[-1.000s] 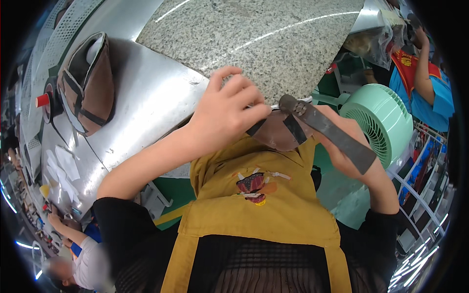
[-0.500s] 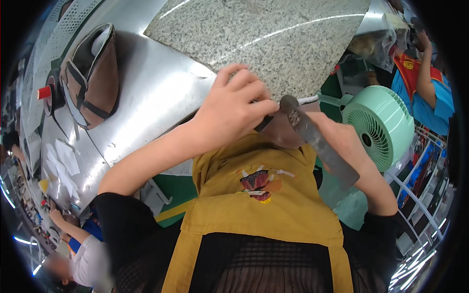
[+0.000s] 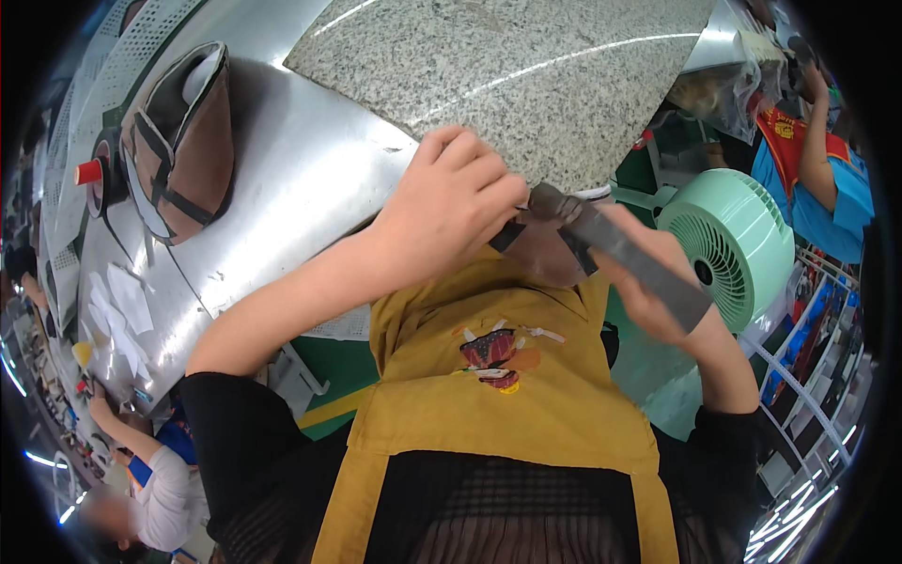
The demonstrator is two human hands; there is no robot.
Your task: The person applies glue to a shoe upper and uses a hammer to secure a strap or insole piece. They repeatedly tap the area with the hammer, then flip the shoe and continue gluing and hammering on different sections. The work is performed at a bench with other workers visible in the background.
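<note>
Leather, a small brown piece (image 3: 550, 256) with dark strips along its edges, sits between my two hands just in front of my yellow apron (image 3: 507, 395), at the near edge of the granite slab (image 3: 526, 75). My left hand (image 3: 449, 209) is curled over its left side, fingers bent and pressed together on the piece, thumb hidden underneath. My right hand (image 3: 648, 291) is closed around a flat metal blade (image 3: 620, 252); the blade slants from the leather down toward the right, its upper end lying on the leather's top edge and its lower end sticking out past my palm. How tightly those fingers clamp I cannot tell, since the blade covers them.

Far to the left, on the shiny metal table (image 3: 291, 197), lies a brown shoe upper (image 3: 183, 141) with dark trim. To the right of my right hand stands a pale green fan (image 3: 738, 244), close by. Another person in a blue shirt (image 3: 827, 179) stands at the far right.
</note>
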